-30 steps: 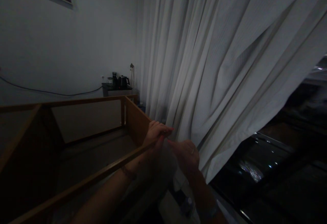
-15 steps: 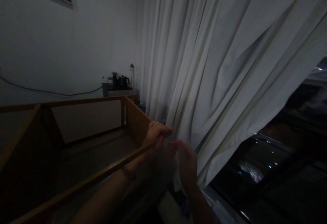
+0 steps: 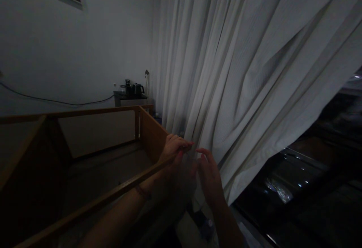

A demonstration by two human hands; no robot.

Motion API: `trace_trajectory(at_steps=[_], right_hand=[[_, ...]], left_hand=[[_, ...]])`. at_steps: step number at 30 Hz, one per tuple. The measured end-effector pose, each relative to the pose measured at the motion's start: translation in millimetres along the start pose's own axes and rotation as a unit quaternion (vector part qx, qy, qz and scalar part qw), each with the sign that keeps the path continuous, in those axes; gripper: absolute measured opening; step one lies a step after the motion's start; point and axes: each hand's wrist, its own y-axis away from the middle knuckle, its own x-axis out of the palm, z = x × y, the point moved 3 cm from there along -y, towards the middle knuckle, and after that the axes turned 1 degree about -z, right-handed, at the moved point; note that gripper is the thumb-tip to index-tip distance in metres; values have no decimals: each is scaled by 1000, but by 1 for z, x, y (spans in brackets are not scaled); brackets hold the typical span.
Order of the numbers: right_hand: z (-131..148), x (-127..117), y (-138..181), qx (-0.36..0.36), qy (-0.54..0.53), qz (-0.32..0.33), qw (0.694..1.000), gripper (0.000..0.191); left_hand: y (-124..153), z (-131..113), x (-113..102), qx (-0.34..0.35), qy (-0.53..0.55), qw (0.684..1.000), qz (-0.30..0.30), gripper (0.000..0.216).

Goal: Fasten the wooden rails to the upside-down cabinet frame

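Observation:
A brown wooden frame (image 3: 121, 188) with open compartments stretches across the left side. My left hand (image 3: 175, 144) is wrapped over its near right corner, fingers on top and thumb below; a bracelet circles that wrist. Just right of the corner is my right hand (image 3: 209, 176), its fingers bent and apart, with the fingertips pointing toward the left hand. A hazy, see-through patch lies between the hands; I cannot make out what it is. The picture is dark, and the right palm is hidden.
A long white curtain (image 3: 234, 101) hangs close behind and right of my hands. A small cabinet (image 3: 130, 100) at the back wall carries a dark kettle (image 3: 137, 88). Along the wall runs a black cable (image 3: 56, 100). Dark glass (image 3: 294, 172) with reflections lies right.
My right hand has shifted slightly, its index finger now raised and straighter toward the corner. The left hand stays on the frame. The view has moved a little.

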Motion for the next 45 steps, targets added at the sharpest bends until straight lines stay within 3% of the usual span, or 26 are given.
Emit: trace_trajectory(at_steps=[6, 9, 11, 14, 16, 20, 21, 23, 25, 27, 31, 34, 36, 40, 45], right_hand=[[-14, -2, 1, 75, -109, 16, 991, 32], [-16, -1, 2, 76, -109, 32, 991, 32], [-14, -1, 2, 37, -42, 22, 998, 31], [-6, -10, 0, -102, 135, -38, 985, 26], [1, -18, 0, -225, 273, -81, 932, 20], [14, -26, 2, -409, 486, -96, 766, 15], [15, -26, 3, -427, 510, -95, 741, 15], [17, -24, 5, -437, 529, -103, 720, 22], [15, -18, 8, -421, 524, -122, 730, 31], [11, -11, 12, -381, 504, -148, 761, 38], [-1, 3, 18, -232, 412, -194, 859, 45], [-6, 8, 19, -140, 330, -175, 917, 43], [-6, 7, 17, -116, 297, -150, 936, 42], [1, -3, 8, -167, 336, -75, 924, 36], [11, -20, -6, -309, 412, 28, 856, 14]], left_hand=[[-1, -4, -1, -9, 5, 1000, -2, 32], [0, -3, -2, -37, -8, 999, 23, 39], [1, -3, -2, -45, -17, 998, 38, 42], [0, -3, -3, -33, -7, 999, 28, 38], [-1, -3, -3, -28, -5, 999, 17, 35], [-1, -1, 0, -34, -18, 999, 16, 39], [-1, -2, 0, -33, -18, 999, 13, 39], [-2, -4, -1, -31, -18, 999, 9, 37], [-4, -7, -3, -30, -19, 999, 13, 37], [-5, -10, -5, -30, -19, 999, 22, 39], [-7, -12, -8, -47, -15, 998, 28, 41], [-7, -11, -9, -45, -9, 999, 27, 41], [-7, -11, -9, -43, -7, 999, 31, 42], [-6, -9, -7, -41, -16, 998, 36, 38], [-3, -6, -3, -32, -16, 999, 7, 40]])
